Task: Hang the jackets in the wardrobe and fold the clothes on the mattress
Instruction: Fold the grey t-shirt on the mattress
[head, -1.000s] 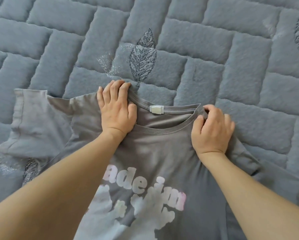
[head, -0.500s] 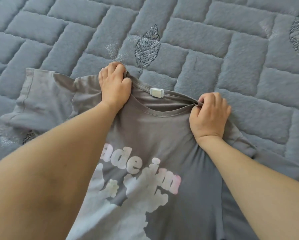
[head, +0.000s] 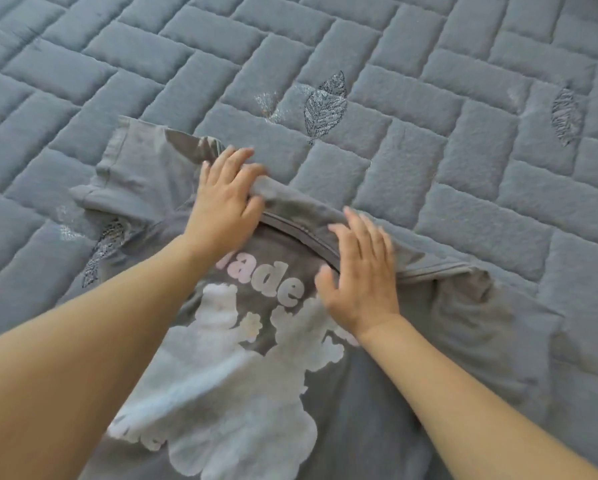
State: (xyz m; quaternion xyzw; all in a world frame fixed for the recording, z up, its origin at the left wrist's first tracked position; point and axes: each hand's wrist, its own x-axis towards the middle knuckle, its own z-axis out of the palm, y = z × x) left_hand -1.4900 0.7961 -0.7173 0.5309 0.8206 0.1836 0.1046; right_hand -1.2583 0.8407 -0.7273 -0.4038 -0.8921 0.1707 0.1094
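- The grey T-shirt [head: 377,403] lies print-up on the quilted mattress [head: 463,81], still unfolded (sleeves spread out).
- The left hand [head: 221,206] and right hand [head: 359,275] press flat beside its collar, fingers straight, gripping nothing.
- Folding looks barely begun; no jackets or wardrobe show.

We see a matt grey cloth T-shirt [head: 377,393] with a soft, puffy print, on a plush, quilted fabric mattress [head: 429,140].

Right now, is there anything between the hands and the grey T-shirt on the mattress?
Nothing visible. The left hand and the right hand both lie directly on the grey T-shirt near its collar, which is spread on the quilted mattress.
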